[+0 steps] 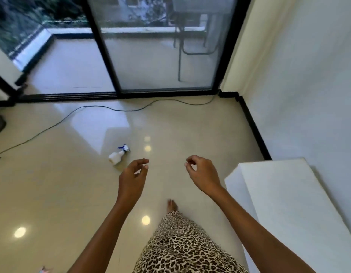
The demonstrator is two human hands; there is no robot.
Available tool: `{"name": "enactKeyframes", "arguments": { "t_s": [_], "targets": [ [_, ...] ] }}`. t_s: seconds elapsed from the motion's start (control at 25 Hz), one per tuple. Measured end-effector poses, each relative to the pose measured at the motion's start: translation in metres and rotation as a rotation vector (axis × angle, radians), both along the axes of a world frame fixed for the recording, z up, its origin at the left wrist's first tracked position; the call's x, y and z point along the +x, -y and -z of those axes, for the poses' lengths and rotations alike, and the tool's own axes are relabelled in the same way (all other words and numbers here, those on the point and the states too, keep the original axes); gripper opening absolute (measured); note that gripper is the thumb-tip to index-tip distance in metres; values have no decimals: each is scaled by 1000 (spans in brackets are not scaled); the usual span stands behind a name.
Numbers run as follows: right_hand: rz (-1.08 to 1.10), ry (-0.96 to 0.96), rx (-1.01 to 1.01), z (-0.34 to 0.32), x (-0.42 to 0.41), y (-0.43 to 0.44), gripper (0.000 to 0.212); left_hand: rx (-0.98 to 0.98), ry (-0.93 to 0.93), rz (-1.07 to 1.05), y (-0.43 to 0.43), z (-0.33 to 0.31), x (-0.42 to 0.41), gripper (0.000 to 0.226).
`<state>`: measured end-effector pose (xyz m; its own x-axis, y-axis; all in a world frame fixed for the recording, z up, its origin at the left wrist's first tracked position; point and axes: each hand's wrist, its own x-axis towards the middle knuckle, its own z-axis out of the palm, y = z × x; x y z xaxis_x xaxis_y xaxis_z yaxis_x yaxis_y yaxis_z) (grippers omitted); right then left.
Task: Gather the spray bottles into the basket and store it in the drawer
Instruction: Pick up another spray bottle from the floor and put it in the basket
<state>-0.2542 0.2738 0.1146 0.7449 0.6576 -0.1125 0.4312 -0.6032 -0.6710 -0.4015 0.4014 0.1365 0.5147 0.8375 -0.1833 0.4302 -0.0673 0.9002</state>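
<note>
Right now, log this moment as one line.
left hand: empty, open | right hand: empty, open | spray bottle: lying on floor, untouched | basket: unseen

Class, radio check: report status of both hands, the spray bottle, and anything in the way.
Left hand and right hand empty, fingers loosely curled. Spray bottle lying on its side on the floor, ahead of the left hand. Path clear; black cable lies beyond.

The glossy floor [62,194] lies bare around the fallen spray bottle [118,155], so the left hand [132,179], held empty just beside it, has a clear path down. A black cable [58,123] snakes across the floor farther off, toward the sliding glass door [161,46]. A white block [289,203] fills the right side against the wall, close by the right hand [202,173].
</note>
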Motion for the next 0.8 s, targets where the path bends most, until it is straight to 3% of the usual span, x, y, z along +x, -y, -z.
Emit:
{"name": "enactKeyframes", "arguments": {
  "t_s": [0.4, 0.8],
  "targets": [
    [-234, -149, -68, 23, 58, -225, 24, -85, -64, -272, -184, 16, 28, 19],
    [-253, -241, -178, 65, 88, -413, 21, -173, -126, -303, -359, 62, 53, 18]
  ]
}}
